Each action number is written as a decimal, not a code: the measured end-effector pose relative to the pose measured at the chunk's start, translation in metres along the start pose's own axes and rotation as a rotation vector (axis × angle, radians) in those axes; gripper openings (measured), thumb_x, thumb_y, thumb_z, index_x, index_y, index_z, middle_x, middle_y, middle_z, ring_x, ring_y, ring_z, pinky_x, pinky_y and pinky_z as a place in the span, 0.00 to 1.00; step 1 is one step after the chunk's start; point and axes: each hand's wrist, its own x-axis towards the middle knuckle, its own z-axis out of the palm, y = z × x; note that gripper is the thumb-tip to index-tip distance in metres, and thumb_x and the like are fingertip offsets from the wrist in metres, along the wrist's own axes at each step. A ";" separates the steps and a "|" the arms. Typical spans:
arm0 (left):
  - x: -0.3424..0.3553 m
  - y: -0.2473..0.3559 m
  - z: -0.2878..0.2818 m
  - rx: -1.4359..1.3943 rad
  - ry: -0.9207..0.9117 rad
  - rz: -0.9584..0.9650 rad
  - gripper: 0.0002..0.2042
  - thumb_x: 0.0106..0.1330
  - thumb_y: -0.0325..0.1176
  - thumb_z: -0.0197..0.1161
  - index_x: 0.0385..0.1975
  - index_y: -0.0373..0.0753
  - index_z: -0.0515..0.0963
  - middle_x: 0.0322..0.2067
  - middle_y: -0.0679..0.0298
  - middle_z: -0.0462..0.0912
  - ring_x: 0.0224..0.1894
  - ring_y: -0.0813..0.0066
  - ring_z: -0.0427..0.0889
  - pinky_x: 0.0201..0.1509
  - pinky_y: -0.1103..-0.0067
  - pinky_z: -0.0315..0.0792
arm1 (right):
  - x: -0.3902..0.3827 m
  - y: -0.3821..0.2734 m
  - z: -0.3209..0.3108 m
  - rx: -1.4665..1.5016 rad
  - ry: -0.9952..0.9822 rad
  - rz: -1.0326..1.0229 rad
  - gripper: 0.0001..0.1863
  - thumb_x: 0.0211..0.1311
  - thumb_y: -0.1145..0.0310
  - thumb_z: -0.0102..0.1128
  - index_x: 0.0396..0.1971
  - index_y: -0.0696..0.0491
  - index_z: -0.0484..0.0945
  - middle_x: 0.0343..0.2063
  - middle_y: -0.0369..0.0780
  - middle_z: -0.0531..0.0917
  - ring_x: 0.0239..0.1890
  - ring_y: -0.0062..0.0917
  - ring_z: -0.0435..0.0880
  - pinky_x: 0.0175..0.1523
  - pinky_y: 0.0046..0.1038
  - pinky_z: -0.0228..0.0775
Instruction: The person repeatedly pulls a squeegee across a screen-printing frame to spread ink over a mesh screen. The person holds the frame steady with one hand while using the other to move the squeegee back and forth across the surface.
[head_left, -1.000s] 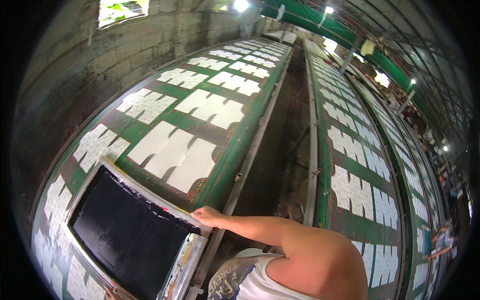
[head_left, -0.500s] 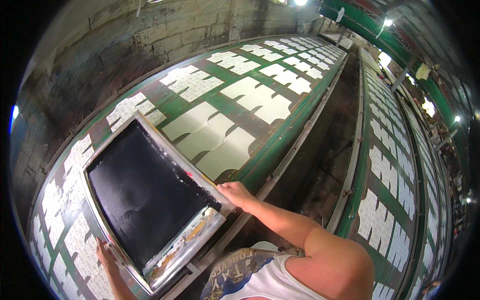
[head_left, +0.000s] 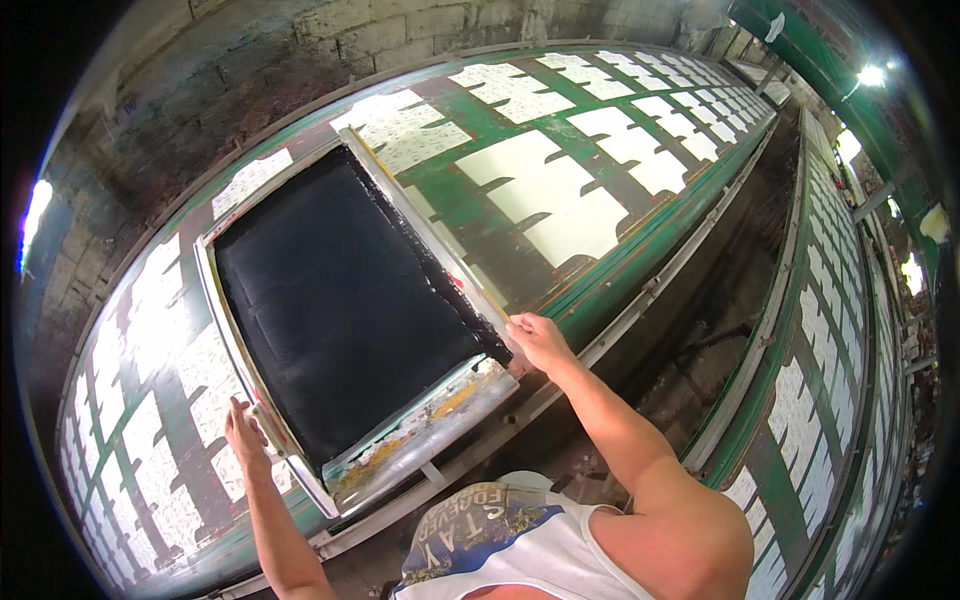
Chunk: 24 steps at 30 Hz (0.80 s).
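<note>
A screen printing frame (head_left: 430, 236) with pale, ink-stained edges lies tilted in front of me over the long green table. Black ink (head_left: 335, 310) covers its inner area, and its near end is smeared with yellow, white and brown. My right hand (head_left: 538, 342) is closed on the frame's right edge near the lower corner. At the left edge, my left hand (head_left: 246, 434) grips the frame, its fingers partly hidden by the rim. White fabric pieces (head_left: 545, 190) lie beside and beyond it; some are plain, others carry a small pattern. What lies beneath the frame is hidden.
The green table (head_left: 600, 262) stretches far ahead along a block wall (head_left: 400, 35). A metal rail (head_left: 640, 295) edges its right side. Past a dark aisle (head_left: 700, 345) stands a second table (head_left: 755, 450) with more patterned pieces. Lamps (head_left: 871, 76) hang overhead.
My view has turned and shifted, so the frame and both hands now appear higher and further right. The frame covers more of the nearest plain pieces. Both hands keep their hold.
</note>
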 end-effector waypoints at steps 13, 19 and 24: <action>-0.050 0.001 0.121 -0.057 -0.072 0.050 0.26 0.82 0.61 0.62 0.43 0.39 0.82 0.19 0.72 0.70 0.15 0.86 0.64 0.17 0.81 0.56 | 0.017 0.032 -0.111 -0.096 -0.006 0.141 0.20 0.77 0.62 0.68 0.57 0.62 0.86 0.43 0.42 0.93 0.44 0.23 0.90 0.52 0.30 0.79; -0.057 -0.001 0.130 0.014 -0.042 0.049 0.24 0.83 0.59 0.60 0.43 0.39 0.83 0.20 0.72 0.70 0.16 0.83 0.67 0.19 0.80 0.60 | 0.023 0.032 -0.133 -0.148 -0.056 0.114 0.20 0.73 0.58 0.68 0.55 0.57 0.88 0.39 0.46 0.92 0.41 0.34 0.91 0.48 0.37 0.80; -0.069 -0.001 0.135 0.002 -0.010 0.027 0.20 0.83 0.54 0.63 0.42 0.40 0.83 0.21 0.72 0.68 0.17 0.84 0.66 0.19 0.80 0.60 | 0.018 0.045 -0.138 -0.072 -0.004 0.078 0.25 0.72 0.61 0.70 0.63 0.59 0.84 0.46 0.49 0.93 0.47 0.35 0.94 0.52 0.36 0.83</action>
